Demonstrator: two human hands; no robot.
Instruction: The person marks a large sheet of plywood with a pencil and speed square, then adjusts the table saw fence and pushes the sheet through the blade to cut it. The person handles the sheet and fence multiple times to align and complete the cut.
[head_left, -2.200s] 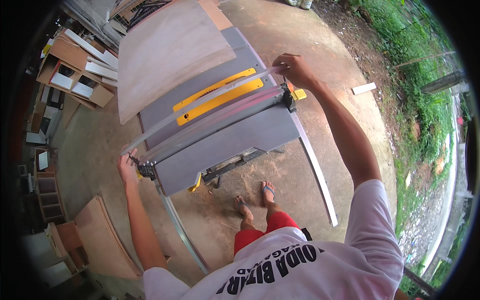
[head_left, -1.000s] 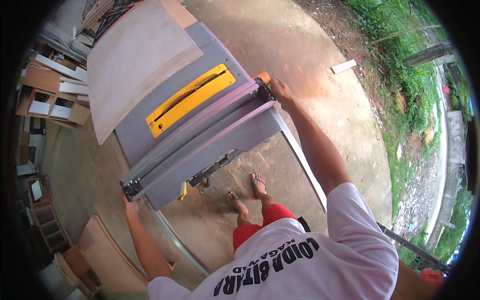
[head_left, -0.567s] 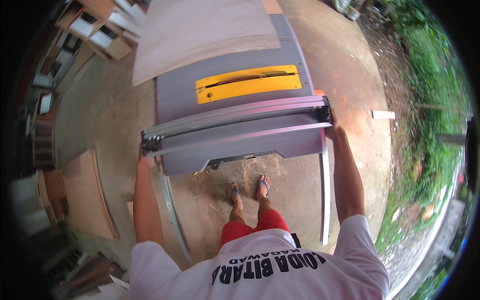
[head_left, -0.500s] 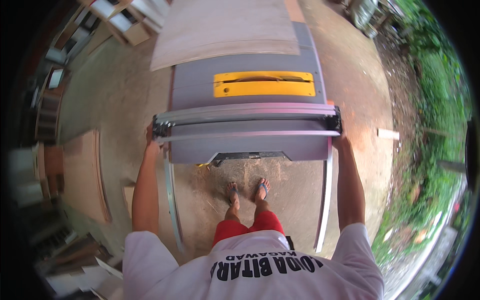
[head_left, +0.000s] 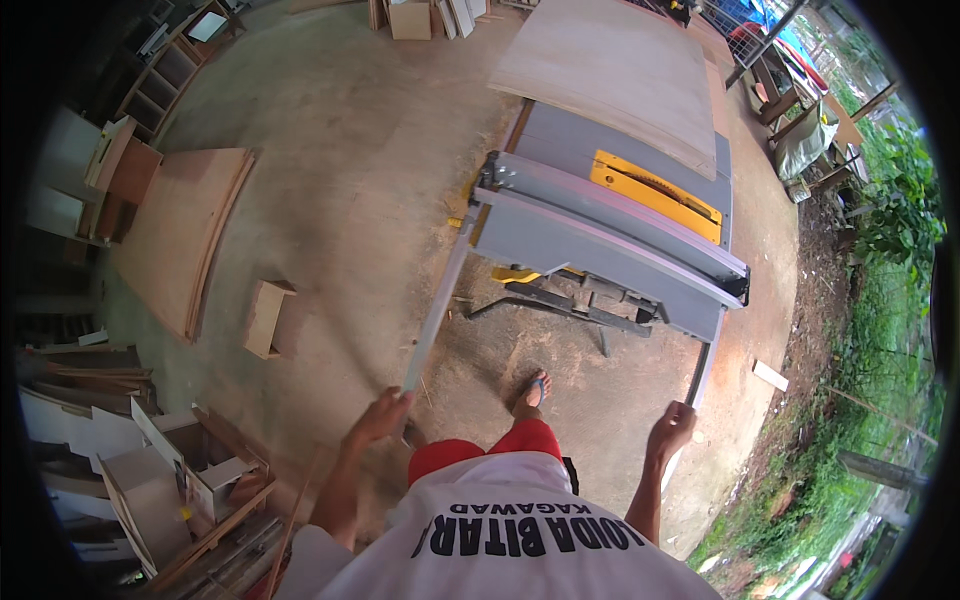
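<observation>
The concrete floor (head_left: 340, 150) carries a table (head_left: 540, 240), board (head_left: 620, 75) on far end; open box (head_left: 268, 320) at left, contents unclear. Left hand (head_left: 382, 415) clasps left rail (head_left: 440, 310); right hand (head_left: 672, 428) clasps right rail (head_left: 701, 376).

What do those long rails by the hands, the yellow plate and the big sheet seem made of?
Rails: likely bare metal, dull silvery sheen.
Yellow plate: smooth, evenly coloured; painted metal or plastic, can't tell.
Big sheet: probably plywood, matte, pale, thin-edged.

Wide fisheye worn on head, above white shirt (head_left: 490, 500), facing steeply down and forward. Shirt nearest, bottom middle; grey worktop (head_left: 562, 135) farther off, upper right.
</observation>
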